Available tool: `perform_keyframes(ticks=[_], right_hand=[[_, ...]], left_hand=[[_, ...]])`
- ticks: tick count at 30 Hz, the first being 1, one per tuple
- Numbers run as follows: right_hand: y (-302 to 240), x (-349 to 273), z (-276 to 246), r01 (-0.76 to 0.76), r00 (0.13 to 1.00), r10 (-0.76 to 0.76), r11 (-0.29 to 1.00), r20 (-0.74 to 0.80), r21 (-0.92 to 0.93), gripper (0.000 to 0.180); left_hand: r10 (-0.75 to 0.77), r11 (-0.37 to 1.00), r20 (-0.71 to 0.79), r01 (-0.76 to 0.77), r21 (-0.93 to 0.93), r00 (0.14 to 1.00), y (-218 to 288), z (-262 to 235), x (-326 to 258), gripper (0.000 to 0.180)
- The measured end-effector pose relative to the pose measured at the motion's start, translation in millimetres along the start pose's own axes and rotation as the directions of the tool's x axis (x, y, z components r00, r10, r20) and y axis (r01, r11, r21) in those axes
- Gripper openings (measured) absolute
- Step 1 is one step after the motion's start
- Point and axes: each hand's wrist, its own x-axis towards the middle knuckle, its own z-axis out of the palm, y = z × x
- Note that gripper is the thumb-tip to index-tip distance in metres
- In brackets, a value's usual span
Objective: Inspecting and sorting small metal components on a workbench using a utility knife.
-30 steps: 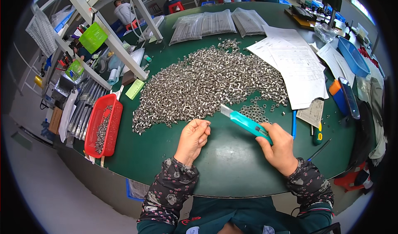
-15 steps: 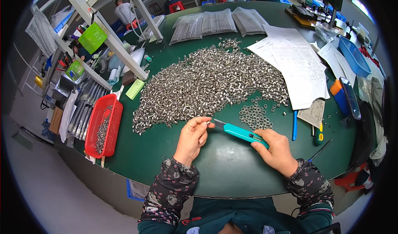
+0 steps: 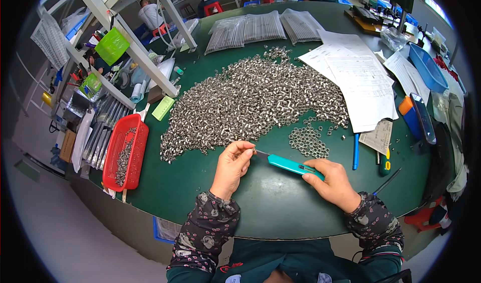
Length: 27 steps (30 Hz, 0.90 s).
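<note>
My right hand (image 3: 336, 182) is wrapped round the handle of a teal utility knife (image 3: 290, 165), its blade pointing left. My left hand (image 3: 231, 168) pinches a small metal ring (image 3: 254, 151) between thumb and fingertips; much of the ring is hidden. The blade tip is at the ring, seemingly touching it. Just beyond my hands a wide heap of small shiny metal rings (image 3: 250, 100) covers the green table (image 3: 280, 203). Apart from the heap, a flat patch of loose rings (image 3: 309, 141) lies beyond my right hand.
A red basket (image 3: 143, 147) with metal rings stands at the left edge. Bagged tubes (image 3: 263, 27) lie at the back. Right are paper sheets (image 3: 363, 92), a blue pen (image 3: 356, 151), a green-handled tool (image 3: 385, 163) and a blue tray (image 3: 426, 67). A shelf frame (image 3: 145, 57) rises left.
The knife has tilted slightly, and its blade tip has dropped a little beside my left fingertips. My left hand has hardly moved.
</note>
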Motion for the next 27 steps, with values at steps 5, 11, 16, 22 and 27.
perform_keyframes(ticks=[5, 11, 16, 22, 27], right_hand=[[2, 1, -2, -0.064, 0.996, 0.062, 0.997, 0.067, 0.031, 0.026], [-12, 0, 0, 0.112, 0.985, -0.143, 0.957, -0.098, -0.269, 0.026], [-1, 6, -11, 0.084, 0.921, -0.121, 0.99, -0.371, -0.116, 0.023], [3, 6, -18, -0.003, 0.916, 0.049, 0.993, -0.397, 0.116, 0.023], [3, 5, -18, -0.024, 0.923, 0.091, 0.983, -0.373, 0.181, 0.024]], left_hand=[[0.054, 0.994, 0.024, -0.056, 0.096, 0.998, -2, 1, -1, 0.013], [0.01, 0.998, 0.034, -0.012, 0.063, 0.999, 0, -1, -1, 0.013], [-0.149, 0.964, 0.021, 0.15, -0.218, 0.989, 2, -2, 3, 0.009], [-0.228, 0.888, 0.144, 0.267, -0.375, 0.963, 9, 19, 11, 0.006], [-0.04, 0.784, 0.073, -0.014, 0.621, 0.997, 2, 49, 29, 0.011]])
